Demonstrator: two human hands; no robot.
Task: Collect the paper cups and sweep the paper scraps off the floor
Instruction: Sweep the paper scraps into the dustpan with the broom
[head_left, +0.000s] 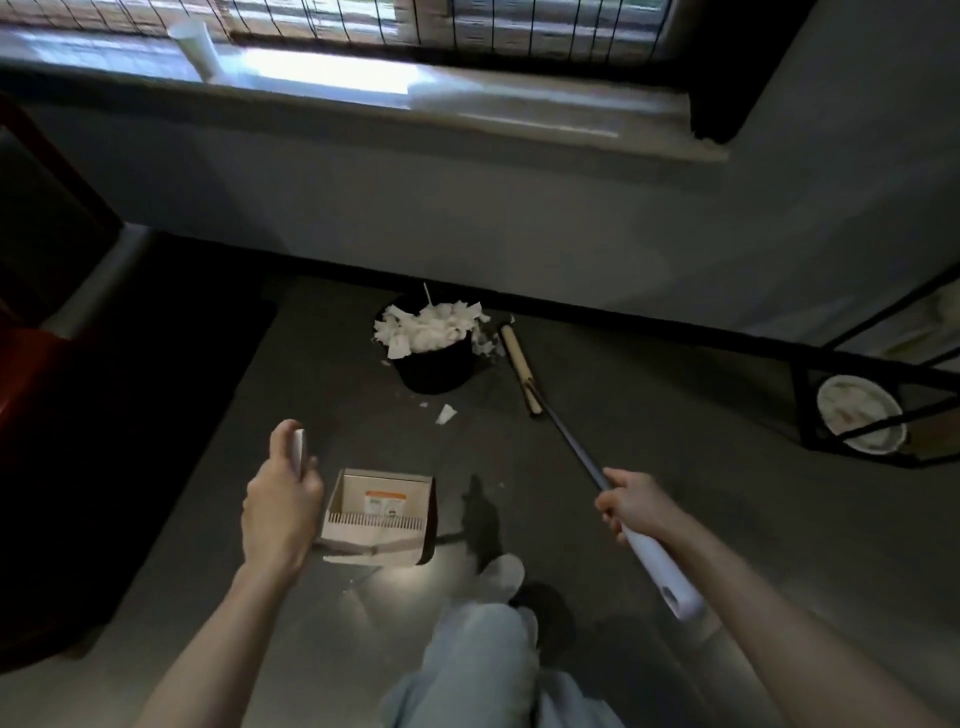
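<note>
My left hand (280, 499) grips the white upright handle of a beige dustpan (379, 512), which rests on the dark floor with its mouth facing away from me. My right hand (631, 501) holds the broom handle (660, 566); the broom's tan head (519, 369) lies on the floor to the right of a black bin (436, 366) heaped with white paper scraps (431, 327). A loose paper scrap (445, 414) and smaller bits lie on the floor in front of the bin. One white paper cup (197, 49) stands tilted on the window sill at the upper left.
The grey wall and window sill (467, 98) run across the back. A black metal rack (852, 395) holding a white bowl stands at the right. Dark red furniture (47, 364) fills the left side. My leg and shoe (498, 577) are at the bottom centre.
</note>
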